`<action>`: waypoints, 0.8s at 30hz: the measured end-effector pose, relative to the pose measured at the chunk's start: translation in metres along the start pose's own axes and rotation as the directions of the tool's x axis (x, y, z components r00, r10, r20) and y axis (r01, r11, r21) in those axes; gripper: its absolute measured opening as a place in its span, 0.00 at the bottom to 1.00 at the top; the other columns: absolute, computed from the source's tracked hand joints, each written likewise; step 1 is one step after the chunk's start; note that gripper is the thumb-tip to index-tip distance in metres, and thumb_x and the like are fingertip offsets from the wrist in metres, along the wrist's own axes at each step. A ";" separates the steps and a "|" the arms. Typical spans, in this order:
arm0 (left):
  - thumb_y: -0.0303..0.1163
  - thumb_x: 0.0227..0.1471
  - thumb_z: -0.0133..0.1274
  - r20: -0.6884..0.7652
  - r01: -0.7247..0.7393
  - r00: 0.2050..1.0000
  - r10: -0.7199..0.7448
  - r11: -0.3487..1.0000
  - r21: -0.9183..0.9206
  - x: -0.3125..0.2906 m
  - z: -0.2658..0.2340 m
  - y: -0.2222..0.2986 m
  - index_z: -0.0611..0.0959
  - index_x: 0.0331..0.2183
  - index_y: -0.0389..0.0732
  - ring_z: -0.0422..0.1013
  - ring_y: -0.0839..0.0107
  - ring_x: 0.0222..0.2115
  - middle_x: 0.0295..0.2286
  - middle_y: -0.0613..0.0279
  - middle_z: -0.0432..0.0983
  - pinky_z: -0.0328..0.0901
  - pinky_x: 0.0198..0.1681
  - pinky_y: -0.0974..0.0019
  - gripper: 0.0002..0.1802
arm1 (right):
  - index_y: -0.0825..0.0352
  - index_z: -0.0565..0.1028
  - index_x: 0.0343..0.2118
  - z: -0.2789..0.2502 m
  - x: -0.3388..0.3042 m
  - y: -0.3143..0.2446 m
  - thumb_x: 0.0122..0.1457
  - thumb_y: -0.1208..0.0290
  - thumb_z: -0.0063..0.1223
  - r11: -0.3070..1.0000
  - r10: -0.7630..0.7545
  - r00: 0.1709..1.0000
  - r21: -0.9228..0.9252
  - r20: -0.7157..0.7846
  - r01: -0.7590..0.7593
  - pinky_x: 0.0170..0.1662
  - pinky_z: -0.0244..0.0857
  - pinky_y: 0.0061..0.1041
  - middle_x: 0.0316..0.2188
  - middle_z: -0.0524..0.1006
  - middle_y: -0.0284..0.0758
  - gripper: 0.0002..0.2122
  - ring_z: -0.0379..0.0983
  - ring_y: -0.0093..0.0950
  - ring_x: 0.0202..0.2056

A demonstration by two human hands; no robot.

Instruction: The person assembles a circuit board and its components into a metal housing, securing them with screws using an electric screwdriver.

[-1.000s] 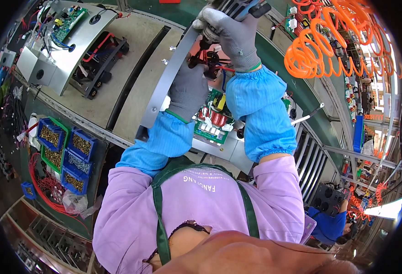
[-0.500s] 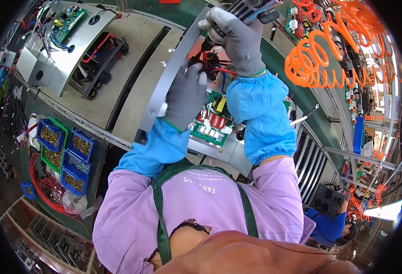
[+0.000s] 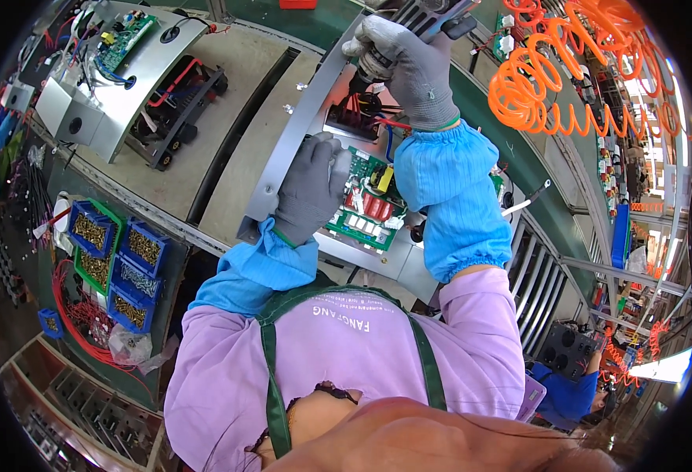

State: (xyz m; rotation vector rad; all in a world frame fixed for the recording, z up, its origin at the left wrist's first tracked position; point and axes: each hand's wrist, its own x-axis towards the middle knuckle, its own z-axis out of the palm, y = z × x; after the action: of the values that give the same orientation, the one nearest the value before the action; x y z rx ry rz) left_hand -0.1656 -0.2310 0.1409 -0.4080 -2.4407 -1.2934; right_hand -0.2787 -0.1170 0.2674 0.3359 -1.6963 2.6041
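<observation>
My gloved right hand [image 3: 413,67] is wrapped round the front of a dark power screwdriver [image 3: 421,20], at the top middle. The tool's nose points down at the wires and dark part [image 3: 354,114] inside a grey metal housing [image 3: 287,149]. My gloved left hand [image 3: 311,189] lies beside the housing's long side panel, its fingers curled and close together. Whatever those fingers hold, if anything, is hidden. Just right of it sits a green circuit board [image 3: 369,204] with red and yellow components. Blue sleeves cover both forearms.
Another metal housing [image 3: 130,94] with wiring stands at the upper left. Blue bins [image 3: 143,250] of screws lie lower left beside red wires [image 3: 71,315]. An orange coiled hose [image 3: 535,94] hangs at the upper right. Metal rollers [image 3: 523,267] run at the right; another person [image 3: 566,397] is beyond.
My left hand has drawn back from the wires toward me, down along the side panel, uncovering the dark part and more of the board. My right hand stays on the screwdriver, nearly in place.
</observation>
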 end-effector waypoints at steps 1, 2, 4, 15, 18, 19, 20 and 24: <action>0.34 0.55 0.48 -0.004 0.031 1.000 -0.031 0.999 -0.032 -0.001 0.000 -0.001 0.76 0.35 0.37 0.68 0.53 0.38 0.37 0.50 0.73 0.61 0.44 0.56 0.11 | 0.70 0.69 0.42 0.002 -0.001 -0.002 0.48 0.81 0.53 1.000 0.003 1.000 0.002 0.002 -0.003 0.26 0.67 0.20 0.24 0.75 0.37 0.15 0.75 0.26 0.23; 0.34 0.55 0.48 -0.005 0.034 0.999 -0.034 0.999 -0.031 -0.002 0.000 -0.002 0.76 0.35 0.37 0.68 0.53 0.38 0.37 0.50 0.73 0.61 0.44 0.56 0.11 | 0.70 0.69 0.42 0.004 -0.003 -0.008 0.48 0.81 0.53 0.997 0.073 0.997 0.004 0.023 -0.073 0.25 0.66 0.19 0.24 0.74 0.36 0.15 0.74 0.26 0.23; 0.34 0.54 0.48 0.000 0.043 0.999 -0.043 0.998 -0.035 -0.001 -0.001 -0.001 0.76 0.35 0.37 0.68 0.53 0.38 0.37 0.50 0.73 0.61 0.44 0.56 0.11 | 0.69 0.69 0.42 -0.003 -0.003 -0.009 0.48 0.81 0.53 0.990 0.139 0.990 0.003 0.039 -0.139 0.24 0.66 0.18 0.24 0.74 0.36 0.16 0.74 0.25 0.23; 0.34 0.54 0.47 -0.028 -0.011 1.000 0.011 1.000 0.014 -0.001 0.005 -0.004 0.76 0.35 0.36 0.67 0.52 0.37 0.36 0.49 0.72 0.61 0.42 0.54 0.11 | 0.69 0.71 0.42 0.001 -0.019 0.014 0.48 0.80 0.56 0.938 -0.135 0.949 -0.272 0.286 0.216 0.27 0.67 0.20 0.25 0.75 0.34 0.16 0.71 0.20 0.24; 0.35 0.54 0.46 -0.039 -0.033 0.999 0.035 0.998 0.044 -0.001 0.004 -0.006 0.76 0.35 0.36 0.67 0.51 0.37 0.37 0.48 0.71 0.61 0.42 0.53 0.12 | 0.69 0.74 0.39 0.001 -0.020 0.022 0.46 0.78 0.61 0.925 -0.179 0.932 -0.268 0.316 0.268 0.29 0.67 0.18 0.25 0.75 0.28 0.15 0.70 0.15 0.26; 0.35 0.54 0.46 -0.043 -0.040 0.998 0.043 0.997 0.062 -0.002 0.004 -0.006 0.76 0.36 0.36 0.67 0.51 0.38 0.38 0.47 0.71 0.61 0.42 0.53 0.12 | 0.69 0.74 0.40 0.001 -0.021 0.023 0.46 0.78 0.62 0.906 -0.220 0.915 -0.276 0.340 0.320 0.30 0.66 0.18 0.25 0.75 0.27 0.15 0.70 0.15 0.26; 0.35 0.54 0.46 -0.045 -0.039 0.998 0.041 0.997 0.062 -0.002 0.005 -0.006 0.76 0.36 0.36 0.67 0.51 0.38 0.38 0.47 0.71 0.61 0.42 0.53 0.12 | 0.70 0.74 0.40 0.000 -0.021 0.024 0.46 0.78 0.62 0.884 -0.238 0.895 -0.298 0.377 0.361 0.31 0.65 0.18 0.25 0.74 0.26 0.16 0.69 0.14 0.27; 0.37 0.54 0.47 -0.034 0.003 0.999 0.001 0.994 0.105 -0.004 0.008 -0.010 0.76 0.37 0.36 0.67 0.49 0.39 0.39 0.45 0.69 0.61 0.44 0.52 0.14 | 0.70 0.73 0.40 0.003 -0.020 0.019 0.46 0.79 0.61 0.921 -0.172 0.929 -0.282 0.326 0.269 0.30 0.66 0.18 0.28 0.74 0.27 0.16 0.70 0.16 0.28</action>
State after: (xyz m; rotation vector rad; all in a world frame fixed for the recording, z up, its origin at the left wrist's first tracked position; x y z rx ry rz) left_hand -0.1669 -0.2296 0.1276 -0.3542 -2.4678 -1.1562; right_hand -0.2606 -0.1254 0.2481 0.8860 -1.9946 2.1500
